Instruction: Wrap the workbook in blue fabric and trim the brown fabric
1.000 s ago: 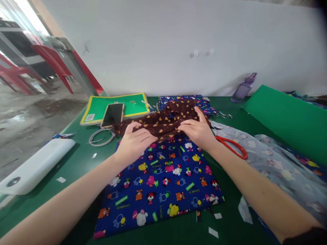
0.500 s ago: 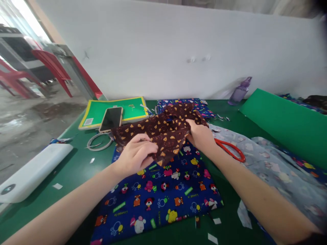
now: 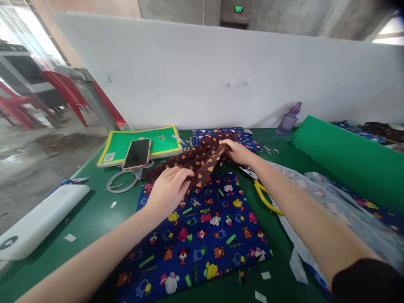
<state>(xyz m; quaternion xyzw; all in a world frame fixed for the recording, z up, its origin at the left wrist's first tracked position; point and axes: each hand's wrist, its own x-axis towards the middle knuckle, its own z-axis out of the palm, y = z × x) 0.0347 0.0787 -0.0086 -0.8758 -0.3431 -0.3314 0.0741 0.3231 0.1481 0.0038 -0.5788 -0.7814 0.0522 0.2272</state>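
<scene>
Both hands grip a brown fabric piece (image 3: pixel 203 164) printed with small orange shapes, lifted and folded above the table. My left hand (image 3: pixel 168 189) pinches its near edge, fingers curled. Farther right, my right hand (image 3: pixel 238 152) holds the far right part between thumb and fingers. Beneath lies a navy blue cloth (image 3: pixel 202 244) with cartoon animals, spread on the green table. Under my right forearm are scissors (image 3: pixel 265 198) with a yellow handle, their blades partly covered.
A green book (image 3: pixel 160 139) with a phone (image 3: pixel 137 153) on it lies at back left, near a coiled white cable (image 3: pixel 121 182). A white oblong device (image 3: pixel 41 223) is at left. Pale cloth (image 3: pixel 309 189), a green board (image 3: pixel 347 151) and a purple bottle (image 3: pixel 288 120) are right.
Both hands keep hold of the brown fabric; my right hand has shifted left, gathering it narrower. More of the navy cloth shows. A yellow scissor handle is now visible where a red one showed.
</scene>
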